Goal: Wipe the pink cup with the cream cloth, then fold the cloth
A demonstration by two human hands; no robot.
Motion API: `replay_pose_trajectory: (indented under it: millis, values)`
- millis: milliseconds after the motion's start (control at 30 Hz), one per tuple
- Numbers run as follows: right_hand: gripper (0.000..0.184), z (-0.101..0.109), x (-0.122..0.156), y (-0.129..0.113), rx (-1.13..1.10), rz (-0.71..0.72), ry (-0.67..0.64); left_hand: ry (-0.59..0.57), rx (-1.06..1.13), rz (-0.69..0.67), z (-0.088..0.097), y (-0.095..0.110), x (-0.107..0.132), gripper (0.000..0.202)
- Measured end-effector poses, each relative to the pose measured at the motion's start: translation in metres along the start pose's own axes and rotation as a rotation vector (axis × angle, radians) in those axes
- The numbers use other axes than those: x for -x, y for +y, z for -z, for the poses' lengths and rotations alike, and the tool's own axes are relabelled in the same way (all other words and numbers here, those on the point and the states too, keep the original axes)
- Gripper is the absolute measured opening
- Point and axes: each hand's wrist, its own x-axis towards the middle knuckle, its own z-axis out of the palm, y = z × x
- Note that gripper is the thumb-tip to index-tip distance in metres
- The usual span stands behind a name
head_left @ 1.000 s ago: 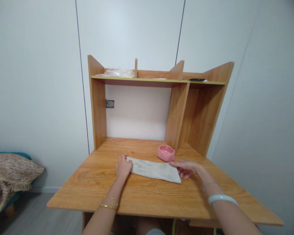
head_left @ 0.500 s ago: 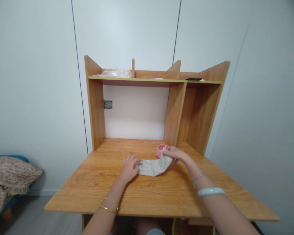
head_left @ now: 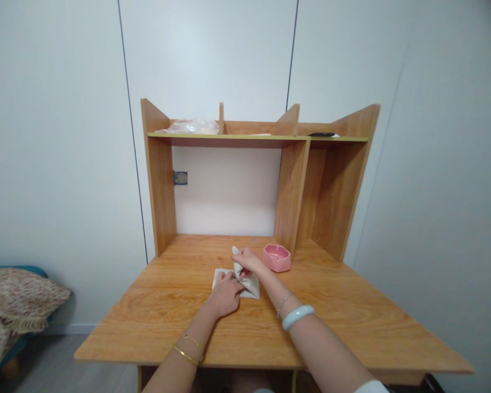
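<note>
A pale grey cloth [head_left: 251,286] lies partly folded over on the wooden desk. My left hand [head_left: 225,296] rests on its left part, fingers spread and pressing it against the desktop. With its thumb and fingers, my right hand [head_left: 247,261] pinches the other end of the cloth, raised and bent back over toward the left hand. Part of the cloth is hidden under the hands. A pink angular bowl-like dish [head_left: 277,258] stands to the right of my right hand, apart from it.
The wooden desk [head_left: 319,322] has a hutch [head_left: 292,196] at its back. A clear plastic bag [head_left: 192,126] and a flat black item [head_left: 322,134] lie on the upper shelf. At the far left is a patterned, fringed cover [head_left: 20,295].
My right hand has carried its end of the cloth leftward, folding it back over near my left hand. The pink dish, partly hidden before, now shows fully.
</note>
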Motion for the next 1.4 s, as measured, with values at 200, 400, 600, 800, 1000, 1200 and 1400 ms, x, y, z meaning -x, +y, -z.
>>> replay_pose_trajectory:
  millis: [200,400,600,800,1000,1200,1400]
  values:
    - [0.031,-0.006,-0.006,0.012,0.049,-0.007,0.052,0.281,0.236,0.352,0.003,-0.015,0.0,0.052]
    - [0.03,-0.02,-0.013,0.01,0.027,0.004,0.061,0.355,0.278,0.489,0.0,-0.021,-0.002,0.039]
    - [0.021,-0.041,-0.012,0.013,-0.081,0.004,0.015,0.47,0.454,0.773,0.004,-0.034,-0.001,0.035]
    - [0.014,-0.04,-0.016,0.026,-0.161,0.051,0.06,0.419,0.424,0.778,0.004,-0.029,-0.003,0.03]
    - [0.019,-0.011,-0.021,0.045,-0.158,0.054,0.166,0.403,0.382,0.794,0.003,-0.029,-0.003,0.027]
    - [0.019,-0.001,-0.02,0.064,-0.1,0.053,0.214,0.378,0.341,0.809,0.004,-0.028,-0.003,0.027]
    - [0.013,-0.009,-0.02,0.078,-0.08,0.097,0.253,0.395,0.37,0.787,0.004,-0.029,-0.001,0.028]
